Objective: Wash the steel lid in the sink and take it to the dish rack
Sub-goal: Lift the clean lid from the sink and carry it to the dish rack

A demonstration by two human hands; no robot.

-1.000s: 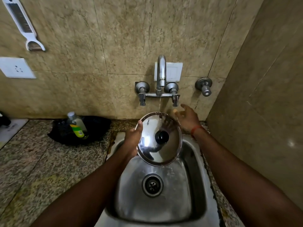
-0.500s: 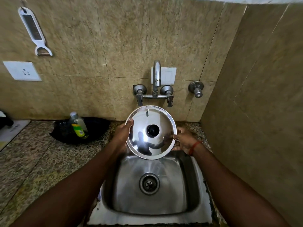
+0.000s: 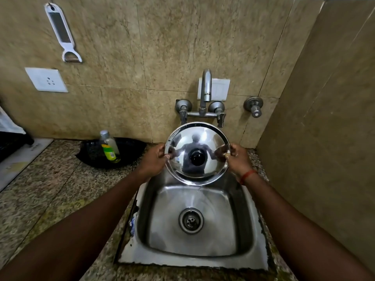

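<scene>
Held upright over the sink, the wet steel lid is pinched at opposite rim edges by left hand and right hand; it looks light, rigid and slippery, so the rim seems the safest grip.

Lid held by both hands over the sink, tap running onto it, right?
Not quite: the tap is off, with no stream from its spout in the head view; only drips fall from the lid's lower edge. The rest holds: the left hand and right hand grip the steel lid by its rim over the sink.
</scene>
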